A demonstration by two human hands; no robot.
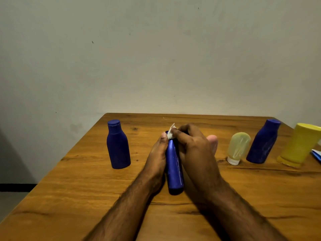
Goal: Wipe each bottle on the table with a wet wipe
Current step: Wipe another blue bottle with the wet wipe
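Left hand (157, 156) grips held bottle (174, 168) mid-table; right hand (191, 146) pinches wipe (171, 132) at its cap. Rotate bottle, wipe down whole body. Left bottle (118, 145) stands well apart.

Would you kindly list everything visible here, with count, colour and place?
Blue plastic bottle in hand: one, dark blue, centre, held between both hands.
Standing blue plastic bottles: two, dark blue, one left, one right.
Pale yellow translucent bottle: one, on its white cap, right of centre.
Yellow plastic container: one, far right edge.
White wet wipe: one, at the held bottle's top.
Wooden table: one, brown.
Left hand: grips the held bottle.
Right hand: pinches the wipe.
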